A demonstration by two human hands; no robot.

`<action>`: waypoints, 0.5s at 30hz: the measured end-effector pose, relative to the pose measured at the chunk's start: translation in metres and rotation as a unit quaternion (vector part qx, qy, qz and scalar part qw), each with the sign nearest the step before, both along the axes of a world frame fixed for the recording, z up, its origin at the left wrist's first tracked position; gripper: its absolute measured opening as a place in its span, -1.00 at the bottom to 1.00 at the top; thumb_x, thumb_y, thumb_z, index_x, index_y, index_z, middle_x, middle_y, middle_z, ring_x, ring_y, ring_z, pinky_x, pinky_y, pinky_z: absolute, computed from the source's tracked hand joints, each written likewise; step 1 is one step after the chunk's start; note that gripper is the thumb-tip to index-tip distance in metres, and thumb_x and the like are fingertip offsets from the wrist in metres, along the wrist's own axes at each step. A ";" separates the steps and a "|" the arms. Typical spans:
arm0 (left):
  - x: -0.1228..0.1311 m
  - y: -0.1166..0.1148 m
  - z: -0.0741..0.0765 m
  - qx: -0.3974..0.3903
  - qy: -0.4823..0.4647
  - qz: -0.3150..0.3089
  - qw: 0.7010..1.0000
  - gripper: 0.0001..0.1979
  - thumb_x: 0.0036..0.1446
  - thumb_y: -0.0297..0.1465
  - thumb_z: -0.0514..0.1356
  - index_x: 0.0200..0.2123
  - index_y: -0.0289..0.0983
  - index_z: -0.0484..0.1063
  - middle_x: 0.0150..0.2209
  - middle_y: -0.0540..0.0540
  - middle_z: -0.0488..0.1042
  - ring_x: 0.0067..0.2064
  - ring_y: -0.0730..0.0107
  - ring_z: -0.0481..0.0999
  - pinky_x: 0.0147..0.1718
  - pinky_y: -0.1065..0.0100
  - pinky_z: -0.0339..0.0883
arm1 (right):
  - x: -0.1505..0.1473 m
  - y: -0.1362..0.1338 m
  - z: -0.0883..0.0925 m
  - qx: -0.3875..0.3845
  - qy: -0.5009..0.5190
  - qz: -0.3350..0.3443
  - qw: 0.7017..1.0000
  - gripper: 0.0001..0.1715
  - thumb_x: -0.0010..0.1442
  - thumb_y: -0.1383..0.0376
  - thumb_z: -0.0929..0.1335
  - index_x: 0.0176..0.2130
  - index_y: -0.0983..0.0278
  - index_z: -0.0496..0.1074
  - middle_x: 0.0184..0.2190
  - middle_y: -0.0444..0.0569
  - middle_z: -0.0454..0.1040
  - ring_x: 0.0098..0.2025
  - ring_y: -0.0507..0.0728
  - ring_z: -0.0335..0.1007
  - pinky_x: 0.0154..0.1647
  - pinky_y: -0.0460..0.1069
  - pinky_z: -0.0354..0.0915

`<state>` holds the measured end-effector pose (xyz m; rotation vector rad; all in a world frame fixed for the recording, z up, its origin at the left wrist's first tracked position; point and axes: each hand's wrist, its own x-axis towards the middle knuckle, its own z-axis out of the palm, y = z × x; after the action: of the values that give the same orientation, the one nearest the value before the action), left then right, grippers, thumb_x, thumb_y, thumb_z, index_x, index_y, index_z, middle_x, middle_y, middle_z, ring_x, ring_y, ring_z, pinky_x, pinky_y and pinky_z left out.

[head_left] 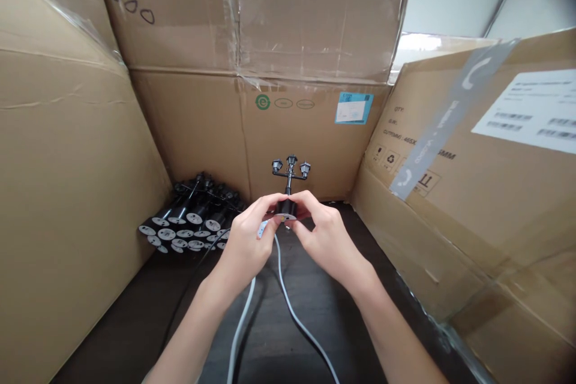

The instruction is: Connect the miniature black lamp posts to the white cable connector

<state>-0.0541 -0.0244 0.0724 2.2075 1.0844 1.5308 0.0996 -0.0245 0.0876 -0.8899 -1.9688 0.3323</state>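
The left hand (252, 229) and the right hand (324, 227) both grip one black lamp post (287, 209) by its base, fingertips and thumbs closed around either side. It is held up between them, near the middle of the view, its pale underside facing the camera and its three lanterns pointing away. The fingers hide the sides of the base; a shiny bit just below it is too small to identify. Both forearms are cut off at the lower edge.

Beside the left thumb sits one white block (262, 229), mostly covered by that hand. Two stretches of pale cable (292, 306) run down past the lower edge; whether they are one cable cannot be told. One thin black cable (194, 276) lies farther left on the dark table (310, 348).

Left of the hands lies a pile of similar lamp posts (184, 233), well over a dozen, overlapping too much for an exact count. Around stand a left carton (67, 192), a right carton (450, 240) and stacked back cartons (306, 150), all partly cut off or covered.
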 end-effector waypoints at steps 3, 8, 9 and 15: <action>-0.001 0.001 -0.001 0.003 0.012 0.004 1.000 -0.73 0.16 -0.47 0.06 -0.05 -0.24 0.34 -0.14 -0.09 0.45 -0.11 0.37 0.46 -0.11 0.34 0.40 | 0.001 0.000 0.000 -0.005 -0.014 -0.011 1.000 -0.72 0.13 0.51 0.27 -0.16 0.22 0.29 -0.33 -0.10 0.43 -0.30 0.09 0.38 -0.27 -0.06 0.26; -0.005 0.004 0.001 -0.042 -0.010 -0.023 0.999 -0.68 0.12 -0.39 0.14 -0.02 -0.20 0.34 -0.10 -0.09 0.44 -0.07 0.33 0.44 -0.14 0.31 0.43 | 0.002 -0.001 0.001 -0.011 -0.024 -0.008 1.000 -0.64 0.13 0.51 0.26 -0.09 0.19 0.27 -0.27 -0.10 0.44 -0.25 0.11 0.39 -0.22 -0.04 0.27; -0.006 0.004 0.002 -0.048 -0.008 -0.024 0.999 -0.67 0.10 -0.37 0.16 -0.03 -0.19 0.35 -0.11 -0.09 0.44 -0.08 0.32 0.44 -0.17 0.32 0.45 | 0.002 -0.001 0.001 -0.011 -0.030 -0.001 1.000 -0.62 0.12 0.52 0.26 -0.08 0.18 0.27 -0.26 -0.09 0.44 -0.22 0.11 0.38 -0.20 -0.04 0.27; -0.005 0.003 0.003 -0.036 0.001 -0.007 0.999 -0.78 0.07 -0.35 0.19 -0.18 -0.26 0.42 -0.23 -0.09 0.47 -0.19 0.33 0.48 -0.23 0.32 0.43 | -0.001 -0.001 -0.002 -0.034 -0.008 0.017 0.999 -0.69 0.10 0.46 0.31 -0.15 0.22 0.23 -0.25 -0.08 0.41 -0.25 0.09 0.36 -0.27 -0.06 0.26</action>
<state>-0.0587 -0.0217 0.0755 2.1641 1.1052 1.4613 0.0984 -0.0259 0.0859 -0.9044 -1.9989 0.4145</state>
